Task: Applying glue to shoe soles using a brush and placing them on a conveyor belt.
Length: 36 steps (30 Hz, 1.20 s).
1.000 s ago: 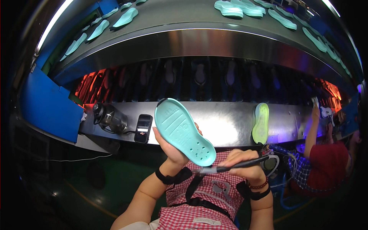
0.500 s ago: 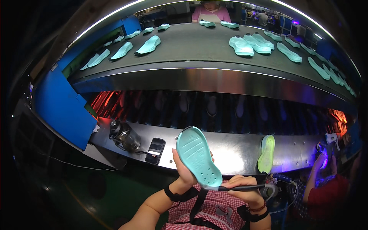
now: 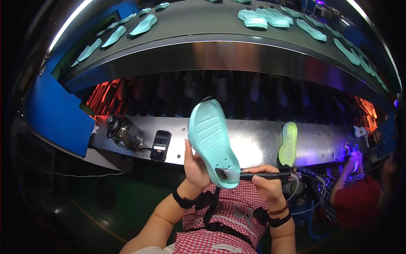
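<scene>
My left hand (image 3: 195,170) holds a turquoise shoe sole (image 3: 211,133) tilted in front of me, its thumb along the left edge and the other fingers hidden underneath. Ridges and several small holes mark the sole's upper face. In my right hand (image 3: 270,186) is a brush (image 3: 262,175) with a black handle, gripped by fingers and thumb. Its pale, flat tip lies over the near end of the sole, seemingly touching it. From the back of the handle runs a clear hose (image 3: 296,186).
A yellow-green sole (image 3: 288,142) lies on the metal ledge (image 3: 249,144), with a phone (image 3: 160,145) and a dark bottle (image 3: 126,132) to its left. Beyond, a conveyor belt (image 3: 198,25) carries several turquoise soles. At right, a co-worker in red (image 3: 355,197) works under violet light.
The brush tip has moved from the sole's near edge onto its face. My left hand has raised the sole slightly, and the whole view has tilted downward.
</scene>
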Tool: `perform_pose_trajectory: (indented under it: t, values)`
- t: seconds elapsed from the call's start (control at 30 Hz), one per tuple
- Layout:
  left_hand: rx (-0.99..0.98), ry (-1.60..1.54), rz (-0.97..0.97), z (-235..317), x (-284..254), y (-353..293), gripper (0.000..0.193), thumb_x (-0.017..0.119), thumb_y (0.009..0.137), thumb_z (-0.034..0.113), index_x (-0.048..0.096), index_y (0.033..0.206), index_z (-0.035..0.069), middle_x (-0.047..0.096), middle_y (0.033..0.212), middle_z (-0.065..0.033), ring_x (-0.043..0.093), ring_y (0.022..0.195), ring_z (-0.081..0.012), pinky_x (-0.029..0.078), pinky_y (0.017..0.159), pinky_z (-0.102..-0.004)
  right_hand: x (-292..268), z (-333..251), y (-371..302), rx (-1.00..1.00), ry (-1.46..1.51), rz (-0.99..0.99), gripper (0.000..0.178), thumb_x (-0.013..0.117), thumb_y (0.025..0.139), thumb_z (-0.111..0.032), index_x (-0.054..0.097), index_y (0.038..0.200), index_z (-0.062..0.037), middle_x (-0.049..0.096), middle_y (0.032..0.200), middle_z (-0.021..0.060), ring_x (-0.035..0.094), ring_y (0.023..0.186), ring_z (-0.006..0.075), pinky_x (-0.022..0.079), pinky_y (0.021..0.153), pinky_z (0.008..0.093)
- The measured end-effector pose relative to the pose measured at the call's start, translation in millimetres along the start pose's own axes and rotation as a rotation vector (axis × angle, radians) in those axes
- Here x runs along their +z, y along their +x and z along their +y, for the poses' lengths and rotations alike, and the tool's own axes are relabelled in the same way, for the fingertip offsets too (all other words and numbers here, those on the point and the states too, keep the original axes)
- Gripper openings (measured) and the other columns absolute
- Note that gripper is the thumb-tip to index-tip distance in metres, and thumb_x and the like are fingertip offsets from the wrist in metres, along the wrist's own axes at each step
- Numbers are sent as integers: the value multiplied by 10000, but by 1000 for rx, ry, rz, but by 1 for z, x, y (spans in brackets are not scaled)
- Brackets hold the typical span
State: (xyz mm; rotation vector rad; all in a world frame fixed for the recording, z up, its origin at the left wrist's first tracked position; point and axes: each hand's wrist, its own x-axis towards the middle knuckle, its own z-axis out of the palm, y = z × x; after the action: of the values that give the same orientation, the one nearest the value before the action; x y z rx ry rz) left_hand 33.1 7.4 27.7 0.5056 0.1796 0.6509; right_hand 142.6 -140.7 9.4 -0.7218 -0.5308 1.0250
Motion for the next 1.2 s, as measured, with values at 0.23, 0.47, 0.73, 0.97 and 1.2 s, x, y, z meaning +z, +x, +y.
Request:
perform_pose_trajectory:
  t: [0.23, 0.47, 0.73, 0.97, 1.2]
  values:
    - [-299, 155, -160, -9, -36, -9, 564, 392, 889, 428, 375, 1260, 3, 533, 1124, -170, 576, 963, -272, 467, 861, -400, 16, -26, -7, 107, -494, -164, 223, 622, 742, 64, 618, 964, 41, 636, 968, 146, 610, 886, 169, 490, 789, 250]
    - [-686, 300, -294, 11, -37, 6, 534, 467, 877, 351, 406, 1220, -53, 554, 1079, -185, 594, 933, -221, 494, 802, -329, 21, -47, 5, 15, -787, -474, 217, 653, 730, 16, 636, 947, 12, 649, 940, 146, 643, 831, 193, 508, 749, 272]
    - [-813, 548, -410, 28, -15, 4, 558, 478, 854, 331, 390, 1247, -54, 522, 1123, -221, 551, 1015, -229, 476, 822, -316, 18, -77, 17, 104, -874, -704, 238, 649, 700, 35, 644, 936, 9, 641, 952, 170, 626, 921, 254, 502, 795, 312]
    - [-884, 594, -246, 45, -20, 1, 592, 472, 832, 347, 395, 1244, -70, 530, 1119, -222, 575, 970, -248, 494, 800, -321, 11, -80, 10, 68, -803, -515, 208, 631, 705, 39, 641, 912, 33, 633, 972, 183, 623, 922, 278, 496, 810, 311]
    - [-758, 660, -204, 62, -23, -7, 572, 478, 810, 347, 468, 1179, -90, 556, 1106, -200, 590, 891, -218, 452, 823, -290, 5, -63, -4, -182, -936, -273, 172, 681, 676, 41, 657, 844, 15, 651, 912, 165, 643, 865, 246, 513, 770, 303]
